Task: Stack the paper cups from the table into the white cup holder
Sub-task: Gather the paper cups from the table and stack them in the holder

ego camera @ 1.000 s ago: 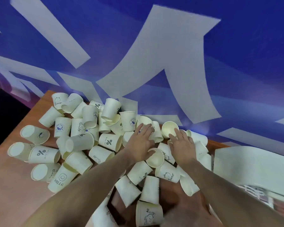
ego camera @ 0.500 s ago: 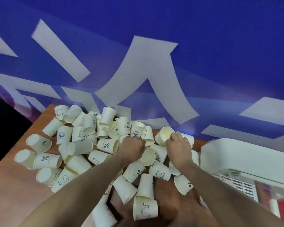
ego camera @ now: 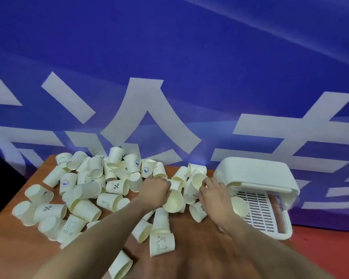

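Observation:
Several white paper cups (ego camera: 83, 190) with small blue prints lie tumbled on the brown table (ego camera: 12, 248). My left hand (ego camera: 155, 190) is closed on one cup (ego camera: 173, 201), whose open mouth faces me. My right hand (ego camera: 213, 191) grips the rim of another cup (ego camera: 197, 181), held just left of the white cup holder (ego camera: 256, 176). That holder is a lidded white box with a slotted tray (ego camera: 260, 210) sticking out toward me. One cup (ego camera: 239, 206) lies on the tray, and a row of nested cup rims shows under the lid.
A blue banner (ego camera: 169, 67) with large white characters stands right behind the table. The table's left edge drops into dark space. A printed cup (ego camera: 161, 244) stands upside down near my forearms. The floor at the right is red.
The view has tilted up and right, so the whole cup holder now shows. Both hands have closed on cups and drawn slightly right toward the holder.

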Available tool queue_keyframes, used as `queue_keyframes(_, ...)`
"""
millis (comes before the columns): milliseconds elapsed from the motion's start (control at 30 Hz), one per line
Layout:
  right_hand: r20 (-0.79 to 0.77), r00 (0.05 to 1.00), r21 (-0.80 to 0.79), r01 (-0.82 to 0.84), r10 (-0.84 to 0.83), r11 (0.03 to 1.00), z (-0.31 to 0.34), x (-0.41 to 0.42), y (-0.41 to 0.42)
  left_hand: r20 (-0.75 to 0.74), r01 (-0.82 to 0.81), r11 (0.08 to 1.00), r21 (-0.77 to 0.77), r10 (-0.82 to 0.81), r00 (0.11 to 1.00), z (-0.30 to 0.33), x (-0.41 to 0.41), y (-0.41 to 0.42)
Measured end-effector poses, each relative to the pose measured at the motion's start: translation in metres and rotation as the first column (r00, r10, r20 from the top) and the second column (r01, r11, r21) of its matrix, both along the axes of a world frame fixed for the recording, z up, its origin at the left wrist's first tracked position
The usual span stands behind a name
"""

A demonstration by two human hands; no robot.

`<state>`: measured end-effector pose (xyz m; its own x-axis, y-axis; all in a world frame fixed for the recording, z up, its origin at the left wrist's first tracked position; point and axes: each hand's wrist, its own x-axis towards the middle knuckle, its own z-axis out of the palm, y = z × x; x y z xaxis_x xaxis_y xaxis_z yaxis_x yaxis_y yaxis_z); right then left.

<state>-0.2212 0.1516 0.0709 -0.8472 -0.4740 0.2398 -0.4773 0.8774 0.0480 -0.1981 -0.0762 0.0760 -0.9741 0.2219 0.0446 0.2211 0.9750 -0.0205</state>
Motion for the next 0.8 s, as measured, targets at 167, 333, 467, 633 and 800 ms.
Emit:
queue_keyframes(167,-0.015,0.999,-0.017,0.05,-0.05,0.999,0.008,0.02,0.054,0.018,0.061,0.998,0.011,-0.061,0.998,0.013,-0.001,0.052)
queue_keyframes(333,-0.003,0.995,-0.015,0.1,-0.101,0.995,0.019,0.032,0.106,0.035,0.024,0.992,0.126,-0.029,0.999,0.022,-0.012,0.111)
queue_keyframes(467,-0.047,0.99,-0.049,0.132,-0.135,0.99,0.028,0.042,0.146,0.034,-0.031,0.984,0.178,0.025,0.999,0.028,-0.02,0.151)
queue_keyframes(633,-0.034,0.984,-0.072,0.173,-0.176,0.982,0.023,0.043,0.192,-0.004,-0.047,0.98,0.194,0.049,0.999,0.029,-0.03,0.194)
queue_keyframes(800,-0.007,0.982,-0.079,0.186,-0.187,0.979,0.015,0.041,0.221,0.011,-0.112,0.97,0.217,0.112,0.994,0.018,-0.043,0.223)
